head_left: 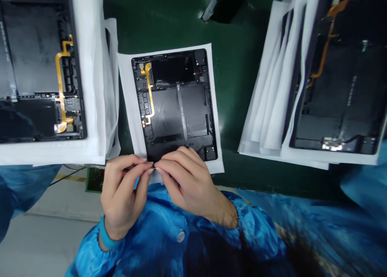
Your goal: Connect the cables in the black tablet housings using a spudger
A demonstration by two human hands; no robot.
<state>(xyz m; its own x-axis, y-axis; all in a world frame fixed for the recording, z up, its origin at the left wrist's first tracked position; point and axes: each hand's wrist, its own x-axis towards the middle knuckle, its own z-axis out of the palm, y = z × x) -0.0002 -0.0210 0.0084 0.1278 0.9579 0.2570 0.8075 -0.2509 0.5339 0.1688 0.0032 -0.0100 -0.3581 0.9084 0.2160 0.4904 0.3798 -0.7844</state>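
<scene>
An opened black tablet body (178, 107) with a yellow flex cable (149, 95) lies on a white foam sheet (127, 91) on the green table. My left hand (122, 192) and my right hand (189, 180) meet at the tablet's near edge. Both are pinched, fingertips touching each other over a tiny dark piece I cannot make out. My right fingers rest on the tablet's lower rim. Blue sleeves cover both wrists.
A stack of opened tablets on white foam (42, 67) stands at the left. Another stack interleaved with foam sheets (335, 79) stands at the right. A dark object (222, 5) lies at the far edge of the green table (238, 67). Grey floor shows below left.
</scene>
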